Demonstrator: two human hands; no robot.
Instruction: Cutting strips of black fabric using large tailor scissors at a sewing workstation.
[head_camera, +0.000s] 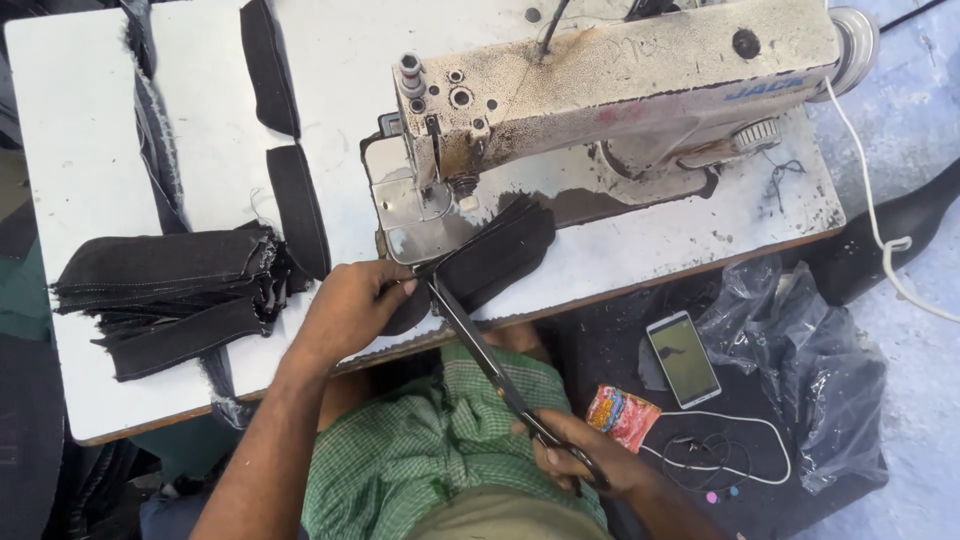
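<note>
Landmark = the sewing machine (620, 90), cream w/ rust-brown stains, sitting on the white counter (90, 90).

Far left of the machine: stack of dark denim pieces (170, 290), edges frayed, resting on the counter near its front-left. Just right of the stack, still left of the machine, two curved dark fabric strips (295, 205) lie one above the other, the upper one running off toward the counter's back edge.

Left hand (350, 305) is below-left of the machine's needle end, at the counter's front edge. Its grip is closed in a pinch, fingertips on the near end of a dark fabric piece (495, 255). That piece runs diagonally from under the needle area down to the hand, partly over the metal bed plate (400, 195).

Scissors (500, 375), long + dark, run from the pinched end of the fabric, below the machine, diag. down-right over a green checked garment (420, 440). Blades look nearly shut, tips touching the fabric beside the left fingertips. Right hand (590, 460) is well below the machine, fingers curled thru the handle loops, firm hold.

Below-right of the machine, off the counter: a small colourful packet (622, 415), a phone (683, 358) screen-up, a white earphone cable (730, 445), and crumpled clear plastic (800, 360) on a dark surface.
</note>
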